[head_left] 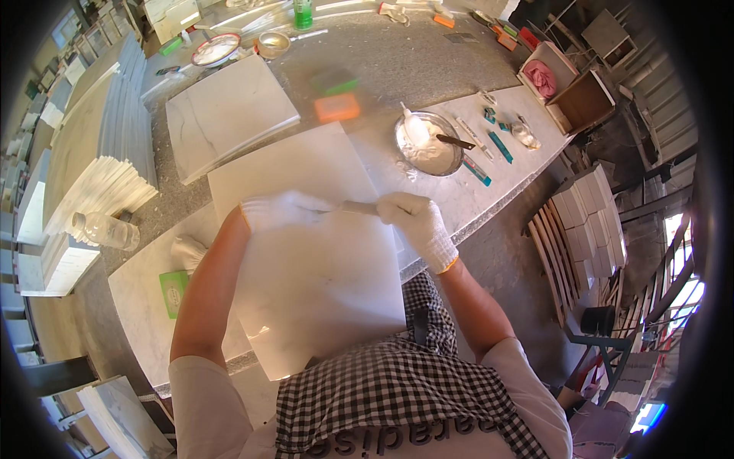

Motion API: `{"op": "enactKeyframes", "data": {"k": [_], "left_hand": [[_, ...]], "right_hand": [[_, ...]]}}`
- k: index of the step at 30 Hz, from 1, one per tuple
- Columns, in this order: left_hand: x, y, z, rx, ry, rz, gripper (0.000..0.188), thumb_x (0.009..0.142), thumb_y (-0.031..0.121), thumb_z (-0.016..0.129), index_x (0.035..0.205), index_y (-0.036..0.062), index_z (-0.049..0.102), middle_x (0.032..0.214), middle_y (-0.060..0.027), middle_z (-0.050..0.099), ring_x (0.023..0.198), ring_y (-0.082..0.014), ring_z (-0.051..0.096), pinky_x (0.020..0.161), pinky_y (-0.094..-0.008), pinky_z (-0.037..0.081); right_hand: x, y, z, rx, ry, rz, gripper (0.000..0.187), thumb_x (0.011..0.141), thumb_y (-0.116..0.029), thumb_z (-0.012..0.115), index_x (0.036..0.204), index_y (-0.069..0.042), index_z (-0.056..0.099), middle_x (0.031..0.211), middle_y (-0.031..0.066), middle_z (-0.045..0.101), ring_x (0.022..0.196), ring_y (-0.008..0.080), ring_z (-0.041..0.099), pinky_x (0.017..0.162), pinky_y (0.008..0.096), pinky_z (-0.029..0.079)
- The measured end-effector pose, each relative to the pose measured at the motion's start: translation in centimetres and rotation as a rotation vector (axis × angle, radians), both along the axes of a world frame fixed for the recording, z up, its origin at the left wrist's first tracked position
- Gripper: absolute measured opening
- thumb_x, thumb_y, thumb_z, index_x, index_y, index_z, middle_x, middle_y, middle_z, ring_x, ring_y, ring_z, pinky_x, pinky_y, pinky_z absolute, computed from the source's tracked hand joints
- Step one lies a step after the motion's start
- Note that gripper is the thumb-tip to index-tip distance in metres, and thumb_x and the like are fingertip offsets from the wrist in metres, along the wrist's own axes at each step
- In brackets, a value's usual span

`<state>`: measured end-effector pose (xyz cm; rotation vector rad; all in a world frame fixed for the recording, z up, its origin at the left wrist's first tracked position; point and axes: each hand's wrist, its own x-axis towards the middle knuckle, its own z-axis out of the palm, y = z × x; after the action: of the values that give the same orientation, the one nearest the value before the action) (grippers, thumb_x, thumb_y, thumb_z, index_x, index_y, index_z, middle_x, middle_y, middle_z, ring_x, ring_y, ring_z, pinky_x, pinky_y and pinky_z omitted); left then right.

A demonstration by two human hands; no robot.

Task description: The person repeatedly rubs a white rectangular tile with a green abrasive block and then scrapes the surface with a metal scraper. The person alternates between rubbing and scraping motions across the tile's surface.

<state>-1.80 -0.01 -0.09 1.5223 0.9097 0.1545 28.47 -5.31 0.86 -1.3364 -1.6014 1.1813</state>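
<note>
- Head view: we look down on a large white marble slab (313,252) lying flat on the stone workbench (428,69), its near edge reaching to our apron.
- Our left hand (279,210), in a white knit glove, rests on the slab's upper part; whether its fingers are spread or curled we cannot tell, since glove and stone blur together.
- Our right hand (417,222), also gloved, is closed around a small scraper (358,207).
- The scraper's long axis runs nearly level, left to right, its tip pointing toward the left hand, just beside it.
- Both hands meet over the slab's far half; the right one sits at its right edge.
- A metal bowl of white paste (430,144) stands beyond the right hand, near it and well clear of the left.
</note>
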Motion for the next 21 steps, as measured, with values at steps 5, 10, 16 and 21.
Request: {"op": "enactKeyframes", "data": {"k": [5,10,16,21], "left_hand": [[0.1,-0.1,0.3,-0.02,0.008,0.016,0.042,0.101,0.022,0.067,0.137,0.0032,0.065,0.135,-0.0104,0.069,0.122,-0.019,0.063,0.105,-0.0325,0.048],[0.0,-0.1,0.1,-0.047,-0.049,0.017,0.041,0.1,0.022,0.068,0.136,0.0029,0.066,0.133,-0.0113,0.07,0.121,-0.019,0.064,0.105,-0.0328,0.049],[0.1,0.0,0.0,0.021,-0.005,-0.008,0.041,0.099,0.023,0.068,0.135,0.0026,0.067,0.132,-0.0112,0.071,0.12,-0.0188,0.064,0.104,-0.0328,0.049],[0.0,-0.2,0.4,0.056,0.037,0.003,0.04,0.098,0.023,0.069,0.133,0.0033,0.068,0.129,-0.0105,0.071,0.118,-0.0196,0.065,0.104,-0.0334,0.05]], "right_hand": [[-0.5,-0.3,-0.1,0.031,-0.016,-0.014,0.019,0.095,-0.016,0.068,0.104,-0.001,0.075,0.078,0.0057,0.066,0.073,0.0102,0.06,0.069,0.0283,0.051],[0.2,-0.3,0.4,-0.005,-0.05,-0.05,0.018,0.095,-0.015,0.067,0.103,-0.001,0.075,0.079,0.0065,0.068,0.073,0.0102,0.061,0.068,0.029,0.052],[-0.4,-0.8,0.6,0.126,-0.069,-0.002,0.018,0.096,-0.017,0.067,0.104,-0.003,0.076,0.085,0.0118,0.073,0.072,0.0163,0.067,0.07,0.0308,0.054],[-0.5,-1.2,0.8,0.172,-0.17,-0.103,0.018,0.097,-0.018,0.066,0.104,-0.004,0.076,0.089,0.0148,0.073,0.074,0.0247,0.07,0.071,0.033,0.055]]}}
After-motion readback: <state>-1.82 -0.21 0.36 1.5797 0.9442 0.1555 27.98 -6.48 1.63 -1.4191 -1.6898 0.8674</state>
